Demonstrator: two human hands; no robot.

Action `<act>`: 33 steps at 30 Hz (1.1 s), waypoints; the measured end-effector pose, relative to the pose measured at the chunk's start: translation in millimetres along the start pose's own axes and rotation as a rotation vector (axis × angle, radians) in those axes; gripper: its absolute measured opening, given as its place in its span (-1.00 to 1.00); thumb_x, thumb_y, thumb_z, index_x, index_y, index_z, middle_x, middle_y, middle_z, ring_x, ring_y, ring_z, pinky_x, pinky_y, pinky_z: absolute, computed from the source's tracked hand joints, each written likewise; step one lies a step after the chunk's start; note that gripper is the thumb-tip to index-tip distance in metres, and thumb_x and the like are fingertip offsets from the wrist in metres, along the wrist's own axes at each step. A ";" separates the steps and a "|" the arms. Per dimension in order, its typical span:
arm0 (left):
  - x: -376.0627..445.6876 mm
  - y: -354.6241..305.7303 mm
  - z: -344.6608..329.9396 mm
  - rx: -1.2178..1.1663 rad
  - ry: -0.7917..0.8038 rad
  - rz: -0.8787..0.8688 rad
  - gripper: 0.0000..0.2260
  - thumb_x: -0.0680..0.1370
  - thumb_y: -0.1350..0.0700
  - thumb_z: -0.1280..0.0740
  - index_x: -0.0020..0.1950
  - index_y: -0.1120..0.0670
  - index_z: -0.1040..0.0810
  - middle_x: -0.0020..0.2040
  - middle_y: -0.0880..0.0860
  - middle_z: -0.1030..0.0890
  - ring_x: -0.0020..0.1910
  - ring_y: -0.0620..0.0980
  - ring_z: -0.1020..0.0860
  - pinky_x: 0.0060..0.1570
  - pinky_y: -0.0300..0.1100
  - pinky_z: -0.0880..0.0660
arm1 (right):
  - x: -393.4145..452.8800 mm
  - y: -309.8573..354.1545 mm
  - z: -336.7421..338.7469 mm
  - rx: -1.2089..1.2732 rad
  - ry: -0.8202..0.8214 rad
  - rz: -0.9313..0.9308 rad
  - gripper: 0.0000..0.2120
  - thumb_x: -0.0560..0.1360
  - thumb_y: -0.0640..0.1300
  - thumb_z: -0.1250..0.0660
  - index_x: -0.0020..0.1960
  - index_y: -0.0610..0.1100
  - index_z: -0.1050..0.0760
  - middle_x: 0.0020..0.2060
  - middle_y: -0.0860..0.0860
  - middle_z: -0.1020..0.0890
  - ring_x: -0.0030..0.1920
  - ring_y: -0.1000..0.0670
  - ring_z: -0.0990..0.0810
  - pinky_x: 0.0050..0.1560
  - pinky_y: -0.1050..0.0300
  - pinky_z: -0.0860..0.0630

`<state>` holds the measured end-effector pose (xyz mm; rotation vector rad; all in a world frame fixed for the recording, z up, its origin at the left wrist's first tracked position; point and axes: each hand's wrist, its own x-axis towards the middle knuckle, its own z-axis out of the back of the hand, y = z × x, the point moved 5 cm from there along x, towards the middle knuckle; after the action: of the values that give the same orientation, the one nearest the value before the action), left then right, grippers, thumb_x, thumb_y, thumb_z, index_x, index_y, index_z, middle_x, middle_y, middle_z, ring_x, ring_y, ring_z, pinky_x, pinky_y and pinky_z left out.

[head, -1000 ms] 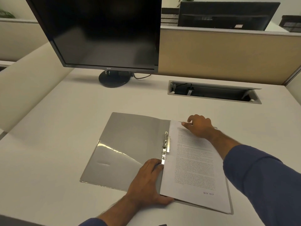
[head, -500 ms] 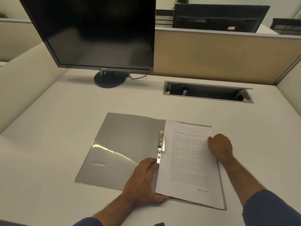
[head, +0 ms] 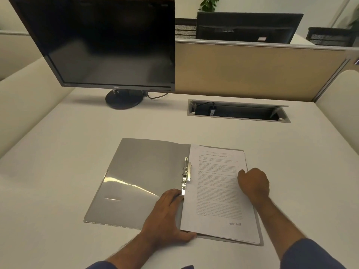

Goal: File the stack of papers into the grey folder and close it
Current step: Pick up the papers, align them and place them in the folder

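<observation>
The stack of papers point(head: 219, 193) lies printed side up on the right-hand leaf of the open grey folder point(head: 139, 177), its left edge tucked against the metal spring clip point(head: 186, 174) at the spine. The left hand point(head: 167, 216) lies flat at about seven o'clock from the sheets, fingers spread and loosely extended across the spine below the clip, thumb along the lower edge, gripping nothing that I can make out. The right hand point(head: 254, 183) rests at three o'clock on the stack's right margin, fingers curled under; whether they pinch a page I cannot tell. The folder lies on a pale desk point(head: 58, 171). At eleven o'clock stands a dark monitor point(head: 101, 43), at one o'clock an open cable tray point(head: 239, 111), with a tan partition point(head: 252, 70) behind.
</observation>
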<state>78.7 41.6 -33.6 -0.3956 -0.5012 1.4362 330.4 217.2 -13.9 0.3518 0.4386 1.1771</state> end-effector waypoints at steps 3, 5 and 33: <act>0.7 0.9 -0.5 -0.002 -0.010 -0.005 -0.11 0.17 -0.45 -0.45 0.39 -0.03 -0.40 0.37 -0.13 -0.35 0.42 -0.16 -0.29 0.41 -0.48 0.01 | -8.8 1.0 -0.3 -0.020 -0.020 0.015 -0.65 0.55 -0.05 -0.24 -0.10 -0.36 -0.56 -0.11 -0.26 -0.65 -0.08 -0.28 -0.63 -0.19 0.10 -0.43; 0.9 0.6 -0.6 -0.005 -0.011 -0.011 -0.11 0.17 -0.45 -0.45 0.38 -0.03 -0.40 0.36 -0.14 -0.35 0.40 -0.16 -0.30 0.41 -0.47 -0.03 | -10.4 1.5 0.5 -0.008 -0.019 0.007 -0.66 0.55 -0.05 -0.24 -0.11 -0.35 -0.56 -0.11 -0.26 -0.66 -0.08 -0.28 -0.63 -0.19 0.09 -0.43; 1.2 1.4 -0.7 0.037 -0.056 -0.044 -0.13 0.20 -0.46 -0.43 0.40 -0.05 -0.39 0.37 -0.13 -0.35 0.41 -0.16 -0.28 0.40 -0.29 -0.20 | -26.0 -30.5 3.9 0.038 0.110 0.056 -0.56 0.54 -0.07 -0.27 -0.47 -0.15 -0.28 -0.52 0.00 -0.39 -0.47 0.00 -0.37 -0.40 0.16 -0.28</act>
<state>77.9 43.0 -34.8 -0.3142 -0.5248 1.4147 348.6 182.1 -21.5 0.3349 0.5510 1.2477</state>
